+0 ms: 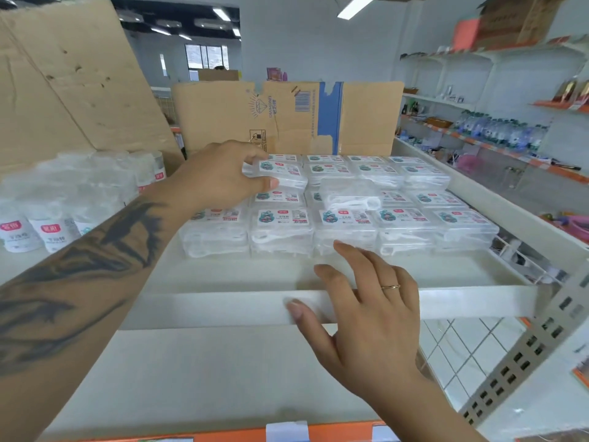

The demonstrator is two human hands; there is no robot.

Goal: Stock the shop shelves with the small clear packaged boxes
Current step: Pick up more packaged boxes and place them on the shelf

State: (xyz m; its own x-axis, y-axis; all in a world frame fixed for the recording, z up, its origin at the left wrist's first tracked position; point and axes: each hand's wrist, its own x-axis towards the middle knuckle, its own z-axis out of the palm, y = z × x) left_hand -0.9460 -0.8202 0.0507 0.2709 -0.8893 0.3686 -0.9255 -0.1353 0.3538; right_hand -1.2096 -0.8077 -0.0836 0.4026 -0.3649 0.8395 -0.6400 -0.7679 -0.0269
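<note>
Several small clear boxes (pixel 345 229) with white labels are stacked in rows on the white shelf (pixel 242 275). My left hand (pixel 220 177) reaches over the back left of the stack and grips one clear box (pixel 283 175) by its left side, thumb under its near edge. One unlabelled clear box (pixel 349 194) lies loose and tilted on top of the middle rows. My right hand (pixel 366 311) hovers over the shelf's front rail (pixel 471 303), fingers spread, holding nothing; it wears a ring.
White round tubs (pixel 51 231) in plastic wrap stand at the left of the shelf. A cardboard carton (pixel 287 118) stands behind the stack, and a bigger cardboard sheet (pixel 73 81) leans at the left. Stocked shelves (pixel 497 135) run along the right.
</note>
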